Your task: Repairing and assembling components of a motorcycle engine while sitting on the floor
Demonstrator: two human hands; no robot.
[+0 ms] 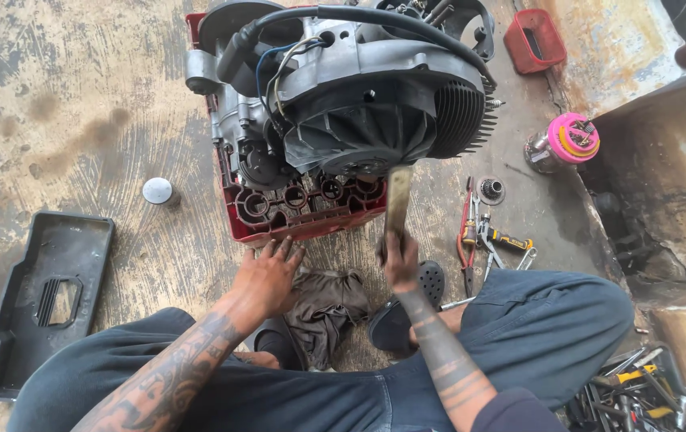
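Clearly grimy, the grey finned engine (359, 96) sits on a red crate (279, 220).

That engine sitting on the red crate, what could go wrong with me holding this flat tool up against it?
The engine rests on a small red crate; prying or striking could tip it toward your left hand, which rests right at the crate's edge. The flat tool in your right hand might slip off the fan cover and hit the cooling fins. Loose wires could snag.
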